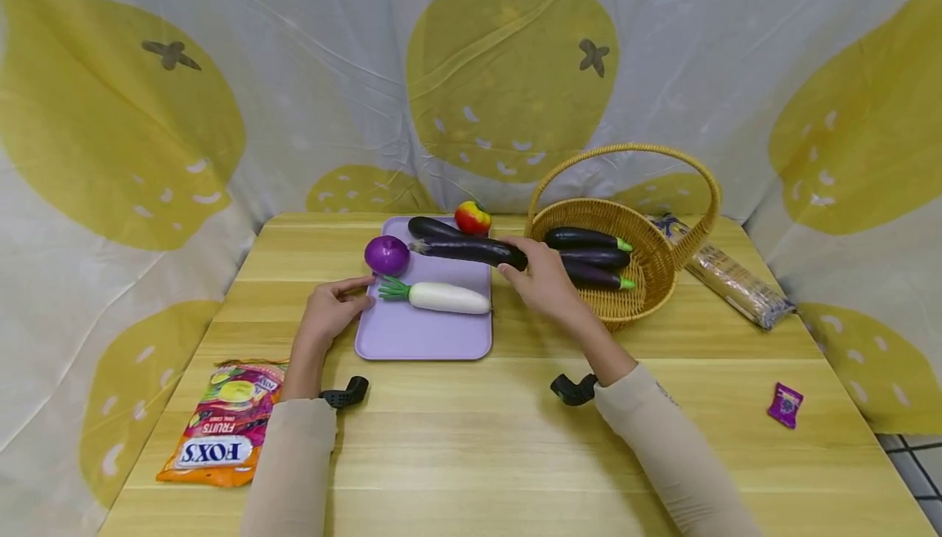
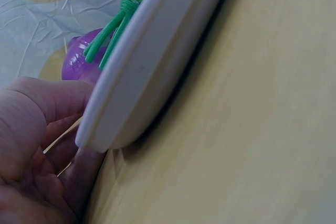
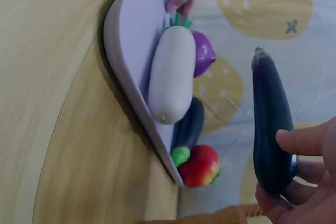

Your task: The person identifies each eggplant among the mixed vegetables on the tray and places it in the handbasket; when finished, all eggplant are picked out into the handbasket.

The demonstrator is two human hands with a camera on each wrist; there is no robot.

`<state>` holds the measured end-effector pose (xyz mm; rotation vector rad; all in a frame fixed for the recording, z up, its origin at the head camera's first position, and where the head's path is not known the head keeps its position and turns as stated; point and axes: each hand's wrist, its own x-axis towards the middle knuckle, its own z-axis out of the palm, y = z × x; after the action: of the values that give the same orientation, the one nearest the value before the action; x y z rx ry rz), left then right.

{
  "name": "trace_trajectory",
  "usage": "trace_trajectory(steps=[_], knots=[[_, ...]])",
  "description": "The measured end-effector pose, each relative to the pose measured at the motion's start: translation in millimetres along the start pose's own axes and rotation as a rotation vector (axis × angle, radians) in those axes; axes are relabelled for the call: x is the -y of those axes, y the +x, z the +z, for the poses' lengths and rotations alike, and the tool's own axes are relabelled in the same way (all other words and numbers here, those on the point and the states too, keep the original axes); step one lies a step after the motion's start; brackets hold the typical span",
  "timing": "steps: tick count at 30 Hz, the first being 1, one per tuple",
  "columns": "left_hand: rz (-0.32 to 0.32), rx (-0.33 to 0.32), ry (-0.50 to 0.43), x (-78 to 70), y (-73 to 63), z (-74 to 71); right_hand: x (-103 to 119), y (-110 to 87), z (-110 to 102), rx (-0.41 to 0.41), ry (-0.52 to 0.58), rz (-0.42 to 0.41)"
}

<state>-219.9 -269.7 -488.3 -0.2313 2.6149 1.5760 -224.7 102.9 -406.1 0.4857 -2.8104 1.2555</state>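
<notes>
My right hand [image 1: 543,275] grips a dark eggplant [image 1: 467,250] by one end, held level above the back of the lilac tray [image 1: 419,342]; the right wrist view shows thumb and fingers around this eggplant [image 3: 270,114]. At the tray's left edge, my left hand [image 1: 331,308] pinches the rim between thumb and fingers, as the left wrist view shows with the tray wall [image 2: 142,72]. On the tray lie a white radish [image 1: 449,297] with green leaves, a purple onion [image 1: 387,256], another eggplant [image 1: 430,227] and a red-yellow apple-like fruit [image 1: 473,218] at the back corner.
Right of the tray stands a wicker basket [image 1: 657,296] with a tall handle and several eggplants [image 1: 589,239] inside. A shiny long packet [image 1: 743,285] lies behind it. A FOX'S candy bag [image 1: 228,422] is at front left, a small purple wrapped candy [image 1: 786,404] at right.
</notes>
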Motion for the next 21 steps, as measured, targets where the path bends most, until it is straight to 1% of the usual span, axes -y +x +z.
trace_trajectory(steps=[4,9,13,18,21], knots=[[-0.003,0.001,0.003,2.4,0.8,0.8,-3.1,-17.2,-19.1,0.018,0.005,-0.029],[0.007,-0.007,0.011,1.8,2.0,-0.1,-13.8,-31.7,-42.2,0.041,-0.004,-0.050],[0.012,-0.007,0.013,0.2,1.0,1.1,-29.5,-44.1,-60.9,0.033,0.002,-0.037],[-0.006,-0.005,0.019,0.6,-0.4,1.0,-50.5,-60.9,-85.5,0.032,0.005,0.006],[-0.002,-0.007,0.022,0.5,-0.4,0.2,-63.9,-68.8,-98.4,0.023,0.011,0.040]])
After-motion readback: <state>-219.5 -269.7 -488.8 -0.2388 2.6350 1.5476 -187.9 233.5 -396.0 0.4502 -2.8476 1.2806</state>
